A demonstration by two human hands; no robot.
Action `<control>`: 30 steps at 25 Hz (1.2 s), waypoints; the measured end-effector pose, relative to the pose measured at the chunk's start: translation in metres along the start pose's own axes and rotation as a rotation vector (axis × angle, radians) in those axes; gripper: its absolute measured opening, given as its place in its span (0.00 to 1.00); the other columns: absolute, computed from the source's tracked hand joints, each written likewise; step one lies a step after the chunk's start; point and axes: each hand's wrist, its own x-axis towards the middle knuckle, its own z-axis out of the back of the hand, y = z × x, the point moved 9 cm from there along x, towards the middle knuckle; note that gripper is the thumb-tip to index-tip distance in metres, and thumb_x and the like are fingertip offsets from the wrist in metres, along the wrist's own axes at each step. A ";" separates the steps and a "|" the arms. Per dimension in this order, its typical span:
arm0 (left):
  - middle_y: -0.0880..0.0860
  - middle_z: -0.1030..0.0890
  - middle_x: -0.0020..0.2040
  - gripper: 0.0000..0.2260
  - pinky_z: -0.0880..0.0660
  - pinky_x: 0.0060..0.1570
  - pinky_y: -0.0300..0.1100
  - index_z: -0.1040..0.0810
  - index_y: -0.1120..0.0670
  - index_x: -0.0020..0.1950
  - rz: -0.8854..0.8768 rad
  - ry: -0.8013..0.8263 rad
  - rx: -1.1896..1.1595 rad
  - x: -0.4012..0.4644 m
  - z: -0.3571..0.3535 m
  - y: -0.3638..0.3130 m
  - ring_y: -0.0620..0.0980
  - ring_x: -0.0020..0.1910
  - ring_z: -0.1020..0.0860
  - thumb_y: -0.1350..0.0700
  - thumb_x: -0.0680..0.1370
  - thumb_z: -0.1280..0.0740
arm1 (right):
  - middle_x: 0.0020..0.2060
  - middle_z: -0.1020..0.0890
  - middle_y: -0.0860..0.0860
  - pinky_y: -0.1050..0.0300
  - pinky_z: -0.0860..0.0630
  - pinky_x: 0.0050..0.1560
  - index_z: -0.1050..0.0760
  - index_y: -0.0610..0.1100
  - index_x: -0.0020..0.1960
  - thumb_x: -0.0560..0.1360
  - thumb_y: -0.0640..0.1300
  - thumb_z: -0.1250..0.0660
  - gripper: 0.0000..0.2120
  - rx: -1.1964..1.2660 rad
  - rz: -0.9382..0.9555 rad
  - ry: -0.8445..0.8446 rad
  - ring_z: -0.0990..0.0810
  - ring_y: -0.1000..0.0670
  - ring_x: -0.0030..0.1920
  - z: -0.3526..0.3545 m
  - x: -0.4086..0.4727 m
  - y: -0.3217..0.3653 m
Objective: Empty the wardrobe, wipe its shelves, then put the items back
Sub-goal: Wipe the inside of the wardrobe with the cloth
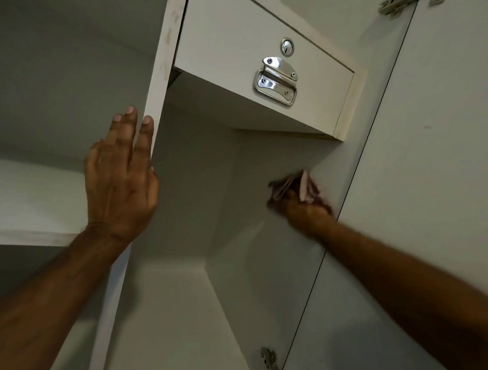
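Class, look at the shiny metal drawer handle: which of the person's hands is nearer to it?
Right, though only narrowly. The right hand, gripping a pinkish cloth, is below the shiny metal drawer handle, slightly to its right. The left hand rests on the white vertical panel edge, lower left.

Bare white wardrobe shelf (173, 307) under drawer (243, 53)

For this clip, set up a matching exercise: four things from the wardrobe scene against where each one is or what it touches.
Things:
1. left hand
2. right hand
3. keyhole
4. lower hinge

Places:
A. bottom edge of the view, by the door
B. on the drawer front, above the metal handle
C. flat against the upright divider
D. gripping a cloth at the right inner wall

Pairs: 1-C, 2-D, 3-B, 4-A
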 end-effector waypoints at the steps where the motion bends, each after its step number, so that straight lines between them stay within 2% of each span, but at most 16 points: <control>1: 0.60 0.44 0.81 0.32 0.38 0.69 0.62 0.48 0.54 0.83 -0.008 0.004 -0.007 0.000 -0.001 0.000 0.59 0.80 0.43 0.60 0.80 0.39 | 0.71 0.28 0.46 0.48 0.34 0.73 0.31 0.49 0.73 0.77 0.56 0.33 0.27 -0.179 -0.047 -0.026 0.30 0.42 0.71 0.019 0.032 -0.012; 5: 0.61 0.43 0.81 0.30 0.38 0.68 0.63 0.43 0.52 0.82 -0.017 0.008 -0.015 0.000 0.000 0.000 0.61 0.79 0.42 0.60 0.80 0.39 | 0.74 0.32 0.42 0.41 0.57 0.78 0.31 0.47 0.74 0.80 0.48 0.44 0.22 -0.609 -0.044 -0.106 0.40 0.39 0.76 0.048 0.061 -0.011; 8: 0.61 0.43 0.81 0.30 0.39 0.69 0.64 0.41 0.52 0.81 -0.026 0.000 0.008 0.001 0.002 -0.003 0.61 0.79 0.42 0.61 0.79 0.40 | 0.79 0.43 0.42 0.41 0.74 0.73 0.43 0.47 0.80 0.82 0.48 0.48 0.26 -0.495 0.078 0.049 0.53 0.38 0.80 -0.037 0.017 0.004; 10: 0.61 0.44 0.81 0.30 0.41 0.70 0.64 0.40 0.52 0.81 -0.041 0.023 0.028 0.001 0.001 -0.003 0.60 0.80 0.44 0.61 0.79 0.40 | 0.80 0.45 0.44 0.46 0.84 0.67 0.43 0.45 0.80 0.83 0.54 0.57 0.29 -0.512 0.262 0.276 0.55 0.39 0.80 -0.113 -0.040 0.019; 11: 0.60 0.45 0.81 0.29 0.41 0.71 0.64 0.39 0.52 0.81 -0.053 0.030 0.034 0.002 0.001 -0.004 0.59 0.80 0.45 0.62 0.79 0.40 | 0.80 0.44 0.44 0.46 0.80 0.71 0.41 0.44 0.80 0.82 0.57 0.58 0.31 -0.462 0.280 0.365 0.52 0.40 0.80 -0.133 -0.060 0.020; 13: 0.60 0.46 0.82 0.28 0.42 0.72 0.65 0.36 0.51 0.79 -0.082 0.039 0.048 0.002 0.000 -0.006 0.59 0.81 0.46 0.62 0.78 0.40 | 0.76 0.36 0.44 0.46 0.49 0.78 0.35 0.45 0.77 0.81 0.59 0.42 0.29 -0.381 0.380 0.329 0.40 0.41 0.76 -0.122 -0.045 0.029; 15: 0.59 0.46 0.82 0.27 0.44 0.72 0.65 0.34 0.52 0.79 -0.096 0.053 0.051 0.002 0.001 -0.006 0.58 0.81 0.46 0.62 0.78 0.40 | 0.64 0.25 0.50 0.56 0.29 0.63 0.29 0.51 0.71 0.70 0.65 0.29 0.34 -0.288 0.215 0.126 0.27 0.46 0.66 -0.065 0.020 0.013; 16: 0.59 0.47 0.82 0.27 0.45 0.73 0.65 0.34 0.52 0.78 -0.103 0.062 0.053 0.002 0.001 -0.006 0.58 0.81 0.47 0.62 0.78 0.40 | 0.61 0.25 0.54 0.59 0.28 0.60 0.30 0.53 0.70 0.67 0.67 0.28 0.36 -0.168 0.110 -0.029 0.26 0.51 0.63 -0.028 0.051 0.002; 17: 0.59 0.47 0.82 0.27 0.46 0.73 0.65 0.34 0.52 0.78 -0.120 0.065 0.063 0.002 0.001 -0.008 0.59 0.81 0.47 0.62 0.78 0.40 | 0.63 0.28 0.55 0.59 0.31 0.64 0.34 0.53 0.73 0.69 0.65 0.28 0.38 0.031 -0.105 -0.057 0.30 0.53 0.64 -0.007 0.079 -0.019; 18: 0.60 0.47 0.82 0.27 0.47 0.73 0.66 0.33 0.52 0.78 -0.148 0.063 0.081 0.001 0.001 -0.012 0.59 0.81 0.47 0.62 0.78 0.39 | 0.69 0.33 0.54 0.56 0.39 0.72 0.41 0.52 0.77 0.74 0.60 0.30 0.37 -0.003 -0.194 -0.089 0.34 0.51 0.68 0.014 0.098 -0.025; 21: 0.61 0.45 0.81 0.25 0.50 0.75 0.67 0.30 0.54 0.76 -0.281 0.064 0.164 0.005 0.000 -0.023 0.61 0.81 0.46 0.65 0.78 0.39 | 0.80 0.49 0.43 0.36 0.60 0.77 0.52 0.49 0.82 0.83 0.49 0.46 0.30 -0.326 -0.081 -0.161 0.52 0.38 0.80 -0.012 0.096 -0.009; 23: 0.61 0.43 0.81 0.24 0.52 0.76 0.65 0.28 0.56 0.74 -0.366 0.074 0.231 0.005 0.001 -0.031 0.62 0.80 0.45 0.68 0.77 0.41 | 0.80 0.46 0.42 0.36 0.54 0.78 0.47 0.47 0.81 0.83 0.50 0.48 0.28 -0.236 -0.050 -0.042 0.49 0.38 0.79 -0.089 0.062 -0.013; 25: 0.63 0.36 0.78 0.21 0.52 0.76 0.65 0.23 0.59 0.68 -0.496 0.098 0.332 0.000 -0.005 -0.049 0.64 0.79 0.41 0.68 0.79 0.46 | 0.79 0.44 0.40 0.42 0.44 0.77 0.44 0.51 0.80 0.82 0.51 0.43 0.28 -0.139 0.019 0.244 0.40 0.40 0.77 -0.173 0.016 0.004; 27: 0.65 0.25 0.69 0.18 0.49 0.76 0.63 0.19 0.61 0.58 -0.643 0.209 0.414 0.003 -0.021 -0.069 0.65 0.74 0.32 0.67 0.80 0.46 | 0.77 0.44 0.37 0.43 0.40 0.77 0.42 0.54 0.79 0.78 0.56 0.39 0.31 -0.256 0.238 0.393 0.40 0.38 0.77 -0.215 -0.001 0.022; 28: 0.66 0.21 0.63 0.15 0.46 0.76 0.63 0.18 0.61 0.55 -0.697 0.284 0.446 0.011 -0.029 -0.076 0.65 0.70 0.27 0.67 0.78 0.43 | 0.74 0.38 0.39 0.45 0.36 0.75 0.36 0.53 0.77 0.74 0.59 0.35 0.32 -0.291 0.271 0.327 0.37 0.38 0.75 -0.207 0.023 0.023; 30: 0.66 0.17 0.53 0.12 0.38 0.71 0.63 0.18 0.62 0.52 -0.734 0.358 0.499 0.034 -0.039 -0.075 0.65 0.60 0.20 0.67 0.73 0.38 | 0.57 0.23 0.50 0.55 0.23 0.56 0.22 0.53 0.61 0.67 0.55 0.27 0.23 -0.102 0.136 0.087 0.22 0.46 0.61 -0.149 0.080 0.010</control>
